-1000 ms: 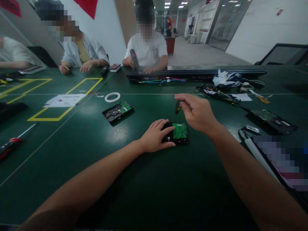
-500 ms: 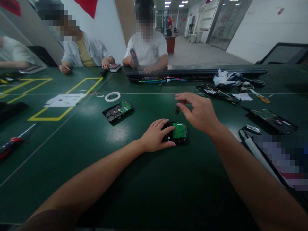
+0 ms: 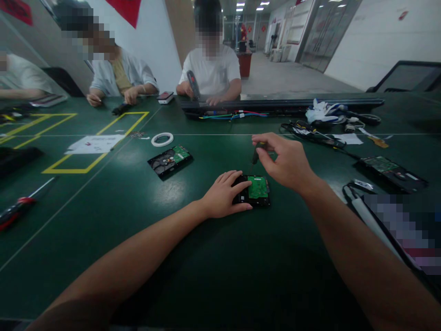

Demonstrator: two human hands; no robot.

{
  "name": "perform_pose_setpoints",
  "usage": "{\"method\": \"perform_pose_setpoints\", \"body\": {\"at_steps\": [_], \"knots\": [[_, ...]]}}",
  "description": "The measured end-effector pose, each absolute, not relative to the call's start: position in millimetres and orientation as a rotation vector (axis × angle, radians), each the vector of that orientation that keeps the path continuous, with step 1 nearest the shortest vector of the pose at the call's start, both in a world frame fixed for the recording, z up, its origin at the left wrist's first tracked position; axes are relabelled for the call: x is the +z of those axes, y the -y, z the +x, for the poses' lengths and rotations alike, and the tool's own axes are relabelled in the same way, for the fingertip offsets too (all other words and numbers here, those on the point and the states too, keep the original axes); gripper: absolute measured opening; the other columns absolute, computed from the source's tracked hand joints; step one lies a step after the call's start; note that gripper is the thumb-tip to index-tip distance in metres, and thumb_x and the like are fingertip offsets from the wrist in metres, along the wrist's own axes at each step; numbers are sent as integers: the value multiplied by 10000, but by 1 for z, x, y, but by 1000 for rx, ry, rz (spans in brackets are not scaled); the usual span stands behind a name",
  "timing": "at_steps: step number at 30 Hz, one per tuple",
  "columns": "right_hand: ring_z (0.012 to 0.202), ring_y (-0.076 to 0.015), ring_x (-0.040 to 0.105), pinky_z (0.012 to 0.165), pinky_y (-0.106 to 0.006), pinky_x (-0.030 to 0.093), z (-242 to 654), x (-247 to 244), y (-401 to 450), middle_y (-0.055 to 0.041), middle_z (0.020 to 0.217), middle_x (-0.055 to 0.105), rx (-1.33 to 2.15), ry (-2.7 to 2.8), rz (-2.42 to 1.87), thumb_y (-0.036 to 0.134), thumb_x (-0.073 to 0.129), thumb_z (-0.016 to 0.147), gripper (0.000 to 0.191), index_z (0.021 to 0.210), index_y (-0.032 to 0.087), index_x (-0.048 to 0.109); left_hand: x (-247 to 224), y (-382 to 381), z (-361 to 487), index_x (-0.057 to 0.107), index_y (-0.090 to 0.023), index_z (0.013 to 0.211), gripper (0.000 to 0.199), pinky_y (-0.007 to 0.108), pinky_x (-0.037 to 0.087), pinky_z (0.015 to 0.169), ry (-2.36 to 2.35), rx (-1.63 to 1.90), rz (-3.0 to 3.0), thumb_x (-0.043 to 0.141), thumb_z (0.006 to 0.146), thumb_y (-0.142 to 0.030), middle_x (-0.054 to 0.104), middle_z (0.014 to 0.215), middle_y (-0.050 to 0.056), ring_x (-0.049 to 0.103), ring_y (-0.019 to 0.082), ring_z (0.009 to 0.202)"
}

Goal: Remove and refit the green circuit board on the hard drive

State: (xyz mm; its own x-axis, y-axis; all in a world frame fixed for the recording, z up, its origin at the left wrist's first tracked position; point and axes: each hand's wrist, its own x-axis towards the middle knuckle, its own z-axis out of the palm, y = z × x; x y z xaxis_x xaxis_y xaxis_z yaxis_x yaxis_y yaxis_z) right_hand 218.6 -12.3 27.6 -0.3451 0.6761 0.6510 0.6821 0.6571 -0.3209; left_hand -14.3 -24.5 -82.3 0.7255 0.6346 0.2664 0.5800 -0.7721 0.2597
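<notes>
A hard drive point(image 3: 257, 187) lies on the green table in front of me, its green circuit board facing up. My left hand point(image 3: 223, 194) spans its left end, thumb along the near edge and fingers over the top, gripping it against the table. Pinched in my right hand point(image 3: 284, 158) is a small dark screwdriver point(image 3: 255, 155), pointing down at the drive's far edge. Its thin shaft is faint, and I cannot tell whether the tip touches a screw. My fingers hide part of the handle.
Beyond my left hand lies another hard drive point(image 3: 170, 162), near a roll of white tape point(image 3: 162, 139). A red-black screwdriver point(image 3: 25, 202) is far left. To the right are a third drive point(image 3: 391, 172) and cables point(image 3: 310, 131). Across the table, a person point(image 3: 210, 69) holds a power tool.
The screwdriver in my right hand has shifted slightly and more of its handle shows. My left hand stays on the drive. A co-worker at the left has moved a dark object leftward.
</notes>
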Motion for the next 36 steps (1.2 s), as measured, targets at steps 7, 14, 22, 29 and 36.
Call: {"method": "perform_pose_setpoints", "body": {"at_steps": [7,14,22,29,36], "knots": [[999,-267,775,927,-453,599,218,27,12,-100,1272,786,18,2081,-1038,185,576,968,268,1193,220,716,-82,24,-15,518,-273,1569,780,640,317,1272,-977,513,2769,615,961,-752,355,1710,167,335,415,1582],[1002,-261,774,878,-430,604,218,25,9,-84,1220,799,81,2052,-1010,316,640,1006,144,1096,233,715,-82,25,-14,516,-279,1567,765,650,313,1271,-981,528,2757,627,963,-736,354,1714,161,332,416,1584],[1067,-273,759,953,-461,569,221,27,9,-70,1206,801,3,2097,-1022,215,589,1000,133,1060,243,704,-80,25,-15,519,-264,1566,780,648,318,1268,-981,504,2769,607,964,-753,352,1709,172,334,419,1581],[1038,-277,756,940,-457,572,220,27,9,-86,1183,796,-10,2097,-1049,217,565,997,223,1172,237,702,-82,24,-15,523,-271,1561,770,638,320,1270,-969,526,2763,629,959,-739,354,1710,165,345,414,1575],[1033,-285,745,933,-456,572,217,28,13,-97,1162,771,12,2061,-1057,224,565,989,282,1257,238,651,-82,23,-15,512,-275,1575,781,648,316,1270,-973,518,2766,614,962,-748,357,1710,165,337,420,1578]]}}
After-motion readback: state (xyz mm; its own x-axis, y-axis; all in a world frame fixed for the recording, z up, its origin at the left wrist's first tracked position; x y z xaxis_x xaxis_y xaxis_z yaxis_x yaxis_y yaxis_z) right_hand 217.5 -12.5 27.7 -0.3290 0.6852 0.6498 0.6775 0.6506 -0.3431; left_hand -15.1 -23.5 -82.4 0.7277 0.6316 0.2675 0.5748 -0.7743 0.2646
